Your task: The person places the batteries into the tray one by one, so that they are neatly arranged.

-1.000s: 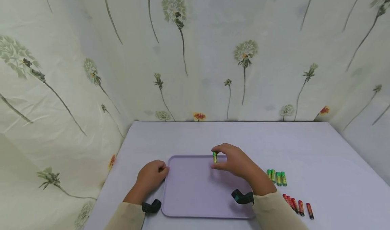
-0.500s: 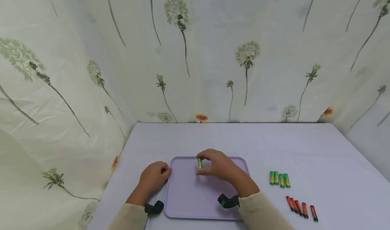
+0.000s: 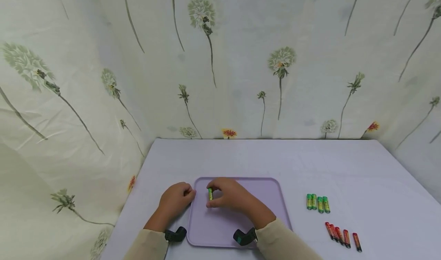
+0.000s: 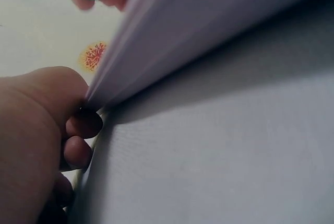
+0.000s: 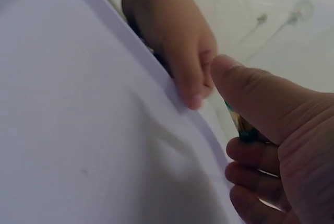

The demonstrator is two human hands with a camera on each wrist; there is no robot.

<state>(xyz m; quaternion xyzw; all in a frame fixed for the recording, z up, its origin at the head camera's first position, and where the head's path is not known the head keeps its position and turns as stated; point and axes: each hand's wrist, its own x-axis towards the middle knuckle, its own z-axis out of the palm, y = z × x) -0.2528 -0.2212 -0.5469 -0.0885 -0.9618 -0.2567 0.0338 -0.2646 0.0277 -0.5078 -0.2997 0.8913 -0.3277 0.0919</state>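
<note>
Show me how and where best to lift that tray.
Probably lift the tray by its raised rim, midway along the left and right edges, coming in from outside. It is wide, shallow and flat on the table, so holding one side alone might tip it.

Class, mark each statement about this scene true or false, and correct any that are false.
1. The right hand pinches a green battery. True.
2. Four more green batteries lie on the table, right of the tray. True.
3. The red batteries lie inside the tray. False: the red batteries lie on the table.
4. The left hand is above the tray's middle. False: the left hand is at its left edge.
</note>
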